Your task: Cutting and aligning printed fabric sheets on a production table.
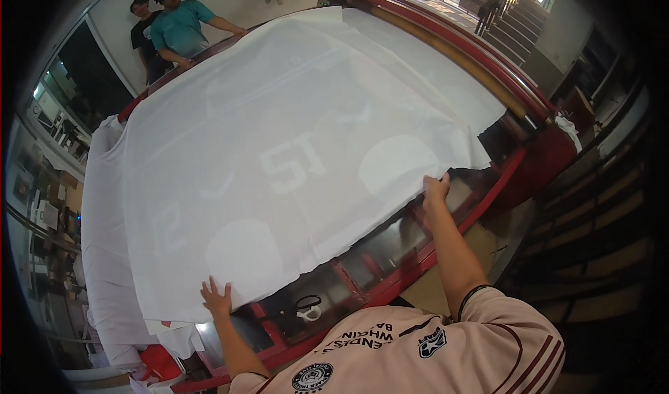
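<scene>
A large white sheet (300,115) covers most of the red-framed machine table in front of me, with paler rounded shapes and faint figures showing on it. Whether it is paper or cloth I cannot tell. My left hand (217,296) lies on its near left edge, fingers spread and flat. Farther right, my right hand (436,186) grips the near edge of this sheet at its right corner, thumb and fingers closed on it. Another white layer (453,101) shows beneath on the right, reaching toward the roller.
A long brown roller (446,49) with red rails runs along the right side. White cloth (108,241) hangs over the left end. Two people stand at the far left; the one in a teal shirt (182,28) has both hands at the table's far edge. Below the sheet, a red frame bar (397,279) crosses before me.
</scene>
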Tool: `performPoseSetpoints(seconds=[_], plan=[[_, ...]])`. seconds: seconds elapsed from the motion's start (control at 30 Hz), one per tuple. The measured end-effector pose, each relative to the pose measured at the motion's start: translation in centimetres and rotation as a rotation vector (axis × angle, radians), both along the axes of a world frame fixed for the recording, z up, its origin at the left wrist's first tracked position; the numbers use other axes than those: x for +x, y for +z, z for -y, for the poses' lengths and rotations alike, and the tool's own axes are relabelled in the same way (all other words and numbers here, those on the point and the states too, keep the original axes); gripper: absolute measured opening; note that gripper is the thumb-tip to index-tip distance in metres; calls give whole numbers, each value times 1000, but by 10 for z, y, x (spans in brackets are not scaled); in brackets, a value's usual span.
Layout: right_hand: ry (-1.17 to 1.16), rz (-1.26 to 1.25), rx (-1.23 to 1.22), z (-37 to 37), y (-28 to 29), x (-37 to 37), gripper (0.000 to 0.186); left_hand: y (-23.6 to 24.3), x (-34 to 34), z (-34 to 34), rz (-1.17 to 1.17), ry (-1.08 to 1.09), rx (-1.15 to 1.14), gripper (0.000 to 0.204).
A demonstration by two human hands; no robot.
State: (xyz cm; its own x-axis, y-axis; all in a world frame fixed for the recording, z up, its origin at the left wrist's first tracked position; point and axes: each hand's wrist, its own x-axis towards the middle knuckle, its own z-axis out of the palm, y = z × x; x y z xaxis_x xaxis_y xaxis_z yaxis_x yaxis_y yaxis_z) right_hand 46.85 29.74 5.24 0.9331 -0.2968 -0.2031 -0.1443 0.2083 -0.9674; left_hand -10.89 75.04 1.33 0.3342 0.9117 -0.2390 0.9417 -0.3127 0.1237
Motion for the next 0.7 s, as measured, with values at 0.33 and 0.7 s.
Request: performPoseSetpoints(seconds=[0.33,0.7], plan=[[53,61,110,-29,70,-8,58,3,10,-2,-13,28,-49,85],[-10,-13,38,-41,42,9,71,3,15,-12,-14,82,-70,86]])
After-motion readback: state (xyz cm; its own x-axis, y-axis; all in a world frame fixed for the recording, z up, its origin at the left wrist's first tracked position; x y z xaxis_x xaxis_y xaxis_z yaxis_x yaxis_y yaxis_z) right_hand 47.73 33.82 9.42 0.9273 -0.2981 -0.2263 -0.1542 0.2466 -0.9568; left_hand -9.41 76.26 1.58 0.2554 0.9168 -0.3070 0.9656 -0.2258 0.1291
